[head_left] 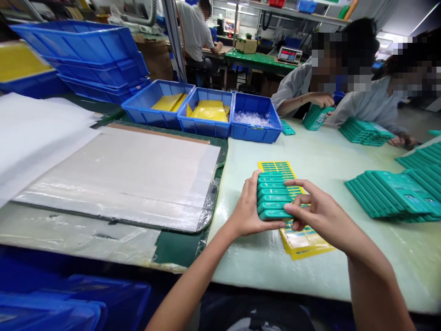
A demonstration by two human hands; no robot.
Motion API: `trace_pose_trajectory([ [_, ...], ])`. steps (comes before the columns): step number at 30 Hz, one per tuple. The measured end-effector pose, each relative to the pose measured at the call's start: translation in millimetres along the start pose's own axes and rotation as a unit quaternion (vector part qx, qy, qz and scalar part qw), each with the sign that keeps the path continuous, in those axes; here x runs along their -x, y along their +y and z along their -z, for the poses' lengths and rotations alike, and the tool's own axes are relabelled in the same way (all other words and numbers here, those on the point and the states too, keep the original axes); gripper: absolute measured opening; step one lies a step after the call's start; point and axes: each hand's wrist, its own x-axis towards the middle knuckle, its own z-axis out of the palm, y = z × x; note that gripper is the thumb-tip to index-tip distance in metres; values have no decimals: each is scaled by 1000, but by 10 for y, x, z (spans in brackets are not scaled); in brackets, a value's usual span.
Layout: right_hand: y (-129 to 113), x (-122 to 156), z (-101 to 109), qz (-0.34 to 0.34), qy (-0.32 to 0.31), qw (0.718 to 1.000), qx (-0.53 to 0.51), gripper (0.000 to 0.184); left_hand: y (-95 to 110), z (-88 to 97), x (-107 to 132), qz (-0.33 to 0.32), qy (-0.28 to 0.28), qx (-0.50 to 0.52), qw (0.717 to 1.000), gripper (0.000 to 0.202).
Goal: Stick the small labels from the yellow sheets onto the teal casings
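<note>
Several green plastic cases [274,198] are stacked in a row between my hands, above the table. My left hand [245,209] wraps the left side and the near bottom of the stack, thumb along the front. With fingers bent, my right hand [312,207] touches the right end of the stack, index finger and thumb against the cases. Beneath the stack lie yellow sheets [306,243] printed with rows of small green labels, partly hidden by my hands and the cases.
More green cases [392,193] lean in rows at the right. Blue bins [205,124] holding yellow sheets and clear bits line the back. A white sheet-covered board [138,174] lies left, near stacked blue crates [93,55]. Co-workers sit across; one person's hand [320,99] holds green cases.
</note>
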Motion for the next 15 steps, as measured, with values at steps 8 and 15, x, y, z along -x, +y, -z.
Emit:
trace_pose_trajectory([
  [8,57,-145,-390,155,202,963,84,100,11,4,-22,14,4,11,1000,146],
  [15,136,-132,-463,143,48,984,-91,87,31,1,-7,7,5,4,1000,147],
])
